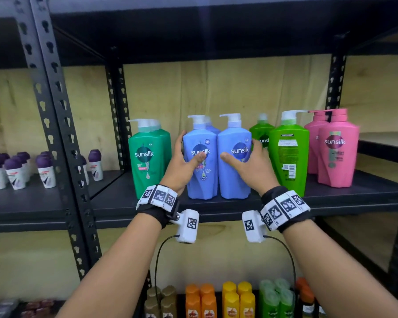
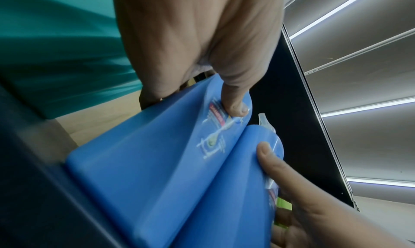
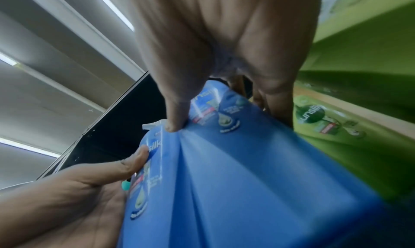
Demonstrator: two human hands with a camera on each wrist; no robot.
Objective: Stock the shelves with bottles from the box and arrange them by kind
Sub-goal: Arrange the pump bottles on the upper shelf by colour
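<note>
Black shelf (image 1: pixel 115 203) spans mid-frame, carrying upright pump bottles. Two blue bottles stand touching at centre, between a teal bottle (image 1: pixel 147 157) and a green bottle (image 1: pixel 287 152). Left hand (image 1: pixel 182 166) grips the left blue bottle (image 1: pixel 202 180), thumb on its label; right hand (image 1: pixel 251 166) grips the right blue bottle (image 1: pixel 233 180) likewise.

Plywood wall (image 1: pixel 216 88), ceiling strip lights (image 2: pixel 336 12)

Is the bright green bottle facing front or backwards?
Backwards: the bright green bottle shows its barcode and fine print, no logo.
</note>
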